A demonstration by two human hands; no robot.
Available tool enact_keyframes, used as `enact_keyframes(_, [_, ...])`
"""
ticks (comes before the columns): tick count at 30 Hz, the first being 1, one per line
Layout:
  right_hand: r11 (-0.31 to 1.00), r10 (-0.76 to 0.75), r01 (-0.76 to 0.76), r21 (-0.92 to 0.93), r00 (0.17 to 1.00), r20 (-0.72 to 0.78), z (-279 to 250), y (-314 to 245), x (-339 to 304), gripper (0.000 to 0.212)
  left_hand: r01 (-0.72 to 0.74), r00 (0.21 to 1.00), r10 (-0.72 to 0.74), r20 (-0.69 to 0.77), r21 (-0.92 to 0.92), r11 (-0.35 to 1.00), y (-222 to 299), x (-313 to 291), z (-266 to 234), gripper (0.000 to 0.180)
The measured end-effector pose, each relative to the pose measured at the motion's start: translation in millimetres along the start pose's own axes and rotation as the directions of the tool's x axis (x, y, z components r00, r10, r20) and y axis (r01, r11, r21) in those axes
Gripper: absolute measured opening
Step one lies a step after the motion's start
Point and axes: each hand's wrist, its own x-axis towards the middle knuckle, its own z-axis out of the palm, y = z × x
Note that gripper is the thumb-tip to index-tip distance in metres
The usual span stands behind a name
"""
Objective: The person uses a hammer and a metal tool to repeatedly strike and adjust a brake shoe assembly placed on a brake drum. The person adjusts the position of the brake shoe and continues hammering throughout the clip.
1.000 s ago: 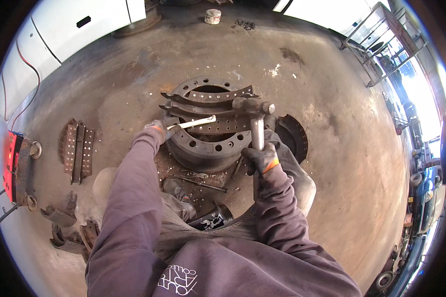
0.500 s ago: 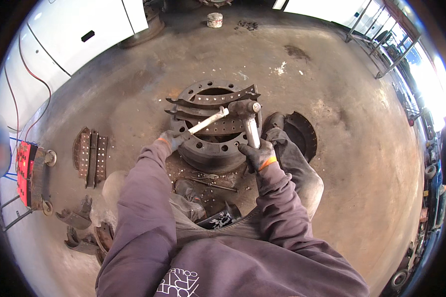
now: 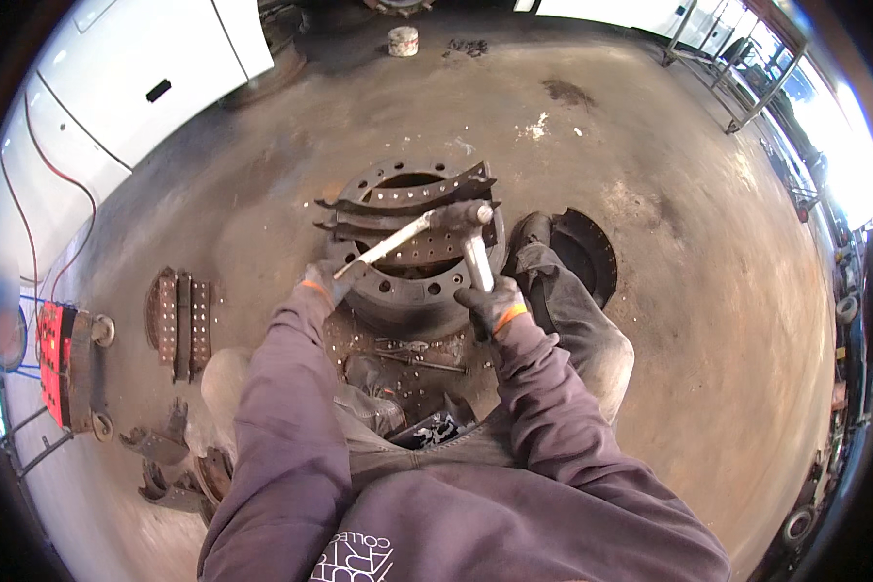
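A straight, pale metal rod (image 3: 383, 247) slanted above a round, dark metal brake drum (image 3: 407, 315), its upper end meeting the head of a heavy steel hammer (image 3: 476, 257) with a thick silver-grey handle; whether the two touched could not be told. A second earlier, a visible gap had parted rod and hammer, the rod lay flatter, and the hammer head sat farther right, over the drum's right edge. The left hand (image 3: 332, 278), in a dark glove with an orange cuff, was wrapped around the rod's lower end at the drum's left near edge. The right hand (image 3: 495, 303), gloved alike, clasped the hammer handle by the right near edge. Below the tools, curved, dark metal shoes (image 3: 422, 250) dotted in rows lay across the drum's top, one end overhanging its left edge. On the brown concrete floor (image 3: 708, 320), a slim dark bar (image 3: 422, 361) lay near the drum's near edge among pale crumbs. A rust-brown dotted pair of shoes (image 3: 183, 320) lay well to the left, and a broad black curved shoe (image 3: 587, 257) to the right, beside the person's boot.
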Motion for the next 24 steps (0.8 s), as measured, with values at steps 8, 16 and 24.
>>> enact_keyframes(8, [0.977, -0.169, 0.18, 0.114, 0.981, -0.099, -6.9, -22.2, -17.6, 0.037, 0.107, 0.986, -0.117, -0.116, -0.089, 0.99, -10.6, -0.6, 13.7, 0.068])
enact_keyframes(16, [0.969, -0.069, 0.073, 0.235, 0.997, -0.029, -6.8, -14.5, -13.7, 0.031, 0.107, 0.98, -0.12, -0.158, -0.084, 0.991, -47.2, 33.3, 49.6, 0.069])
enact_keyframes(24, [0.986, -0.084, 0.09, 0.139, 0.995, -0.047, -0.6, -8.5, -7.8, 0.037, 0.223, 0.974, -0.225, -0.013, -0.082, 0.971, -22.9, 12.7, 45.1, 0.067])
